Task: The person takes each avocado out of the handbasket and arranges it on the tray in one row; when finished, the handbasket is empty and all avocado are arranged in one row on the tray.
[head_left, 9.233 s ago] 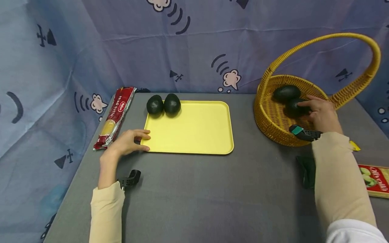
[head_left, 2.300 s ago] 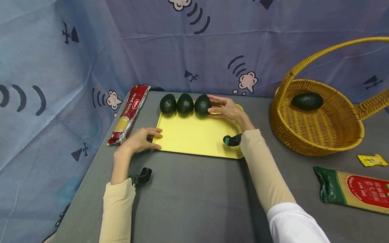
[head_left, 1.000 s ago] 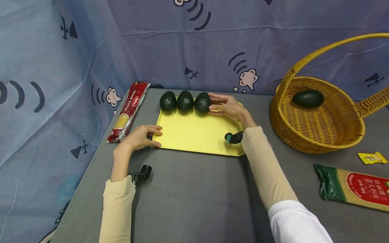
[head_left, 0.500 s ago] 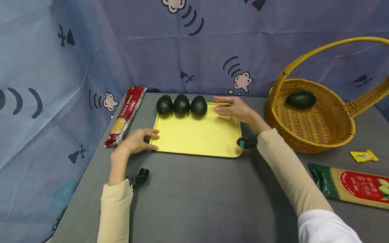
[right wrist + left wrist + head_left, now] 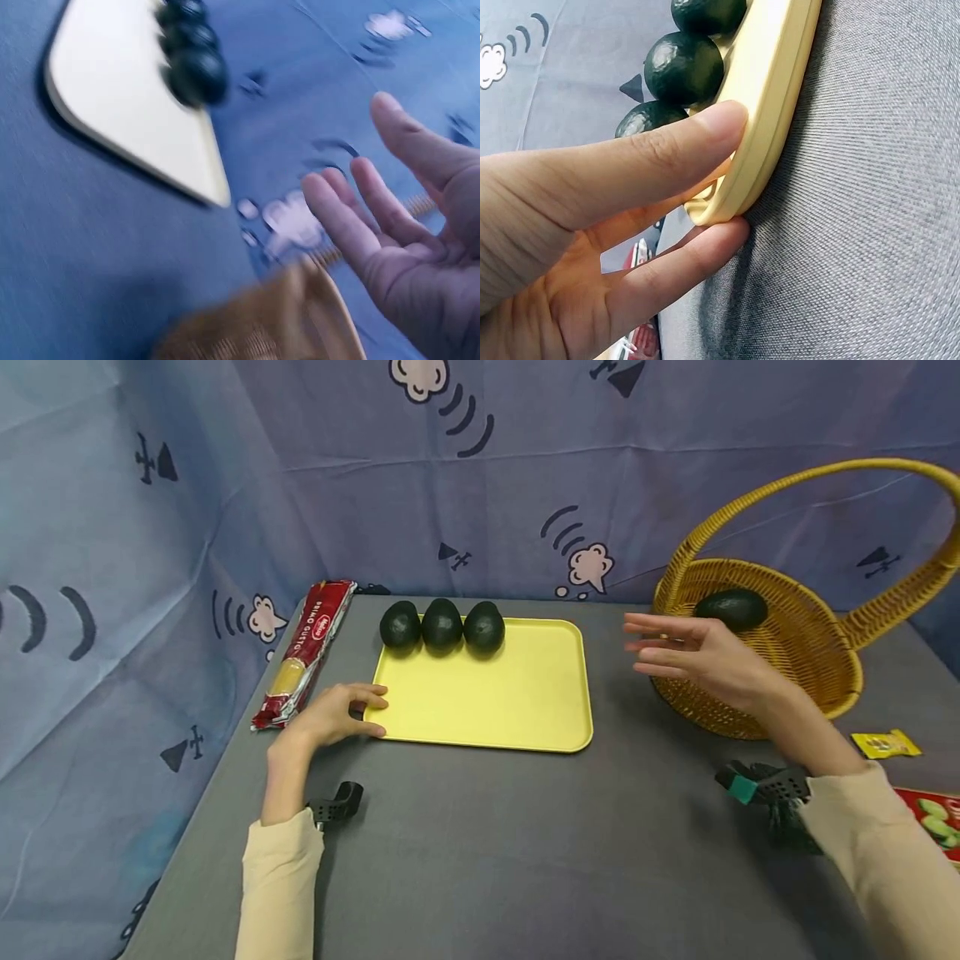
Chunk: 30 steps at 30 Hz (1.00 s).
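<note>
Three dark green avocados stand side by side along the far left edge of a yellow tray. My left hand pinches the tray's near left corner; in the left wrist view the thumb presses on the rim and a finger lies against the outer edge. My right hand hovers before the left side of a wicker basket, fingers extended, holding nothing. Another avocado lies in the basket, partly hidden by that hand. The right wrist view is blurred.
A red pasta packet lies left of the tray. A small yellow sachet is right of the basket. Near it, a red and green packet is partly covered by the right arm. The basket's tall handle arches up. A patterned cloth hangs behind.
An avocado went from the basket to the tray, making three in the row. My right hand has since let go of it and moved right to the basket. The left hand keeps the tray corner.
</note>
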{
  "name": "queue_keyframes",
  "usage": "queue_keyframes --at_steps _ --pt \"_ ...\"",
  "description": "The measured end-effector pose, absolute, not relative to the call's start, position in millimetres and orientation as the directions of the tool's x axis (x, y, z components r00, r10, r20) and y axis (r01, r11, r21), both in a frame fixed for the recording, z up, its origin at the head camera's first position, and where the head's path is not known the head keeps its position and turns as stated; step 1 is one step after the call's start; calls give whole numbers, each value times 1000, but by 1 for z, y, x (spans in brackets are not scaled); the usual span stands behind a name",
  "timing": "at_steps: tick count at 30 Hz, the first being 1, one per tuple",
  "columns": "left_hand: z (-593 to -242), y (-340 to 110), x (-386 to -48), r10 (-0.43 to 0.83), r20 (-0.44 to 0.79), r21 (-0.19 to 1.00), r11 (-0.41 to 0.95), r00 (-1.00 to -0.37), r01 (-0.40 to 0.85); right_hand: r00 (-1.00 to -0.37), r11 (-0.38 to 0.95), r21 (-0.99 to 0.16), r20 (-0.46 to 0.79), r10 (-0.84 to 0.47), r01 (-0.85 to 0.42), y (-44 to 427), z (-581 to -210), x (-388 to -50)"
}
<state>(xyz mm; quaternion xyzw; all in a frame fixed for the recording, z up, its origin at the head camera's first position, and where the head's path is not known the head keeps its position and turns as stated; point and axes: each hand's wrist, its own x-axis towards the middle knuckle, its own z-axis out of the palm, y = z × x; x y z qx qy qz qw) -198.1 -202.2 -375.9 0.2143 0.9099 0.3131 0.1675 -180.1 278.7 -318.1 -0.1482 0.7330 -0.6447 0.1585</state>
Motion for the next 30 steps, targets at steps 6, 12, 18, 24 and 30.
queue_keyframes --at_steps 6,12,18,24,30 --pt "-377 -205 -201 485 -174 642 716 -857 275 -943 -43 -999 37 -330 -24 338 -313 -170" --pt "-376 -208 -203 475 -163 653 709 -865 266 -983 134 -989 -81 -163 59 395 -314 -195" --pt "-378 -208 -201 488 -138 653 699 -862 291 -970 339 -922 -229 -84 188 432 -322 -226" --pt "-378 -205 -199 499 -123 664 684 -858 302 -959 386 -885 -283 -6 259 441 -329 -235" --pt "-381 -204 -199 500 -118 664 682 -858 306 -939 503 -809 -345 13 305 441 -334 -241"
